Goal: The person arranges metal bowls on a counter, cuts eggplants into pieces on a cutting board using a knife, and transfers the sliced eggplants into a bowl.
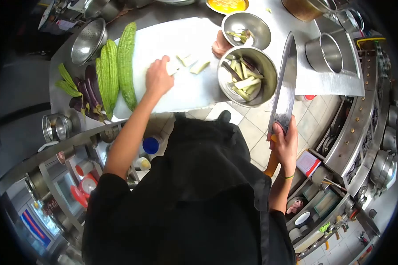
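My left hand point(158, 78) is closed over a pale vegetable piece point(172, 68) on the white cutting board point(159, 39). Just right of it lie more pale cut pieces point(200, 66). Off the board's right side, my right hand point(285, 143) grips the orange handle of a large knife point(286, 75), its broad blade pointing away from me. Between the board and the blade stands a steel pot point(223, 90) holding pale strips, some with dark purple skin. Whole ridged green gourds point(127, 66) lie along the board's left edge, beside dark purple eggplants point(93, 90).
Behind the pot sit a steel bowl point(263, 33) with scraps and a pinkish lump point(221, 44), partly hidden. A colander point(89, 42) and green pods point(67, 81) are at the left. Another steel pot point(316, 55) stands at the right. Stove equipment point(362, 119) lines the right side.
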Demonstrator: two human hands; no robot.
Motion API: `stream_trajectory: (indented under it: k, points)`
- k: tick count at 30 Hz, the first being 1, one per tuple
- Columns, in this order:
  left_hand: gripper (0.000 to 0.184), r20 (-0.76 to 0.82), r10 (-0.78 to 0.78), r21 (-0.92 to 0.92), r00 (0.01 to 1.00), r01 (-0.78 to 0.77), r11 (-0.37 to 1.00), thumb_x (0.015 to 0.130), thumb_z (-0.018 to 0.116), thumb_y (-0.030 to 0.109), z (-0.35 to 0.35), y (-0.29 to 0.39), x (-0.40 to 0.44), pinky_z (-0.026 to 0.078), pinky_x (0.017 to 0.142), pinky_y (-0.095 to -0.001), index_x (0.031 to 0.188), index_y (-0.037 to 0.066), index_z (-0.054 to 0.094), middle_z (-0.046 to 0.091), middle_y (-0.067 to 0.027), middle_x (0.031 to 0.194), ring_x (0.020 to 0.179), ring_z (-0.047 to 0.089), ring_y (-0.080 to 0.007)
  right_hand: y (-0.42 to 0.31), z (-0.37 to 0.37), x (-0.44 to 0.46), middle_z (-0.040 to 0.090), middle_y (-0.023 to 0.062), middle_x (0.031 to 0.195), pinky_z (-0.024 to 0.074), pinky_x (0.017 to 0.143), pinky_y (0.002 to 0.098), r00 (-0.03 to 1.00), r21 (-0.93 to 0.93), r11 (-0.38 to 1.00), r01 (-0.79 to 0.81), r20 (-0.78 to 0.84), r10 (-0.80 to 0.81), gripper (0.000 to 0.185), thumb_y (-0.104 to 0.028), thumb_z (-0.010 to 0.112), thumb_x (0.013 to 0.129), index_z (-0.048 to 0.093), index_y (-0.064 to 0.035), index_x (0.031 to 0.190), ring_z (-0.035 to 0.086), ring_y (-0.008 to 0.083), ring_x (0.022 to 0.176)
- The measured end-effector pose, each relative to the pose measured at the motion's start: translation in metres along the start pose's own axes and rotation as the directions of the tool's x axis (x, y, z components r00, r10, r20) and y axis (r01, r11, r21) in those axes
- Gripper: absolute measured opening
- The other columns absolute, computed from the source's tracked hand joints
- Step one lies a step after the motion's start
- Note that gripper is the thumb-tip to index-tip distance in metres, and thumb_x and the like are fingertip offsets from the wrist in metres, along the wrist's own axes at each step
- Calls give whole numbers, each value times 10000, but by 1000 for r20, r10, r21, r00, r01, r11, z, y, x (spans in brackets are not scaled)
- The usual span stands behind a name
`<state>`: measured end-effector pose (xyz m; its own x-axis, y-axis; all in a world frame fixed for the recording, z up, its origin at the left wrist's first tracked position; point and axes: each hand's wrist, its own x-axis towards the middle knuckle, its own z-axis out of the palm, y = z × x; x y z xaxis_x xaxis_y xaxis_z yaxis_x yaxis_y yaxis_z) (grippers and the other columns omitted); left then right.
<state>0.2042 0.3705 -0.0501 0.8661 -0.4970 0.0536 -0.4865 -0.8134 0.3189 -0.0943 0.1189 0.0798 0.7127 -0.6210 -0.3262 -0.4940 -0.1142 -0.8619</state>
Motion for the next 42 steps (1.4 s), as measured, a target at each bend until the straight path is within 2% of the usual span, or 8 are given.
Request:
stream_trajectory:
  k: [9,12,15,20,24,30,36,42]
  points:
    - [416,-182,-354,-46,917,352,935,678,731,84,-12,13,18,520,679,-441,1057,118,564,671,-173,864,837,662,-342,34,-73,12,593,56,724,415,437,235,996,99,994,-47,74,39,221,-42,518,968,436,12,1166,525,82,550]
    - [428,-287,-335,-515,897,151,844,661,751,27,-39,36,22,517,670,-372,1038,89,558,659,-124,852,806,659,-237,40,-83,12,596,56,730,414,436,233,998,136,990,-23,66,15,252,-33,516,966,431,4,1200,525,81,551]
    - [426,-156,31,-497,987,-106,861,673,741,-19,-74,126,19,506,710,-305,1044,48,545,639,-103,919,819,636,-176,45,-89,14,602,55,757,420,441,230,994,116,992,-52,103,40,294,-28,520,964,433,-5,1244,537,84,567]
    - [954,147,229,-417,962,-150,897,652,876,213,-44,214,11,398,1095,-413,1458,82,382,391,-246,1456,1287,483,-381,46,-86,13,619,75,870,437,468,225,990,148,987,-65,135,45,370,-18,528,963,424,-19,1318,590,108,625]
    - [838,166,86,-588,982,29,808,681,853,220,-51,148,32,407,1081,-405,1402,60,459,463,-205,1442,1294,492,-345,56,-92,6,588,26,860,410,445,184,997,227,972,55,49,-67,307,-135,568,995,433,-59,1260,565,70,626]
    - [375,21,-331,188,943,321,928,769,711,132,8,-19,1,470,943,-439,1088,-20,585,616,-208,1088,1102,577,-376,65,-97,5,577,68,890,478,587,234,998,257,966,-26,64,10,366,-7,521,980,393,3,1322,591,118,669]
    - [352,-6,-314,-223,949,305,926,785,669,95,10,-3,36,462,919,-450,1122,57,576,604,-225,1131,1118,562,-398,69,-91,8,563,21,772,410,437,198,997,155,988,-11,71,0,286,-141,574,990,453,-50,1234,556,71,585]
    - [416,129,-141,-51,982,149,988,838,599,202,25,57,54,471,935,-472,1234,94,530,485,-212,1330,1230,476,-394,52,-89,9,610,79,907,442,483,220,992,205,977,-65,123,40,356,-37,546,976,409,-21,1303,613,107,650]
